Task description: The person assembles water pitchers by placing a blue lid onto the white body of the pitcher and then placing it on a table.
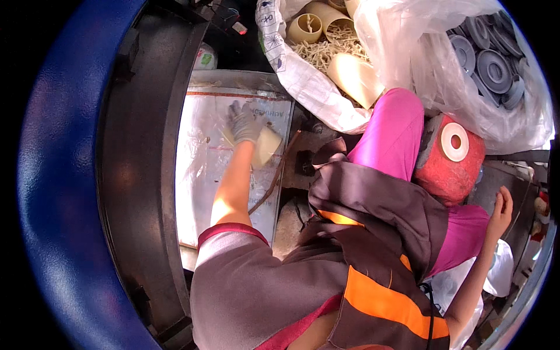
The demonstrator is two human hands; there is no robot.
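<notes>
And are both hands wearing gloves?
No, the right hand is bare, while the left hand wears a pale glove.

A matt grey cloth glove [245, 126] contrasts with a smooth, cream, plastic-looking tube [268, 149] and a glossy, plastic-faced white worktop [198, 192], alongside a woven white plastic sack [294, 79], a crinkled, shiny clear-plastic bag [429, 79], matt grey plastic-looking discs [485, 61] and a pebbled, glossy blue panel [55, 221].
</notes>
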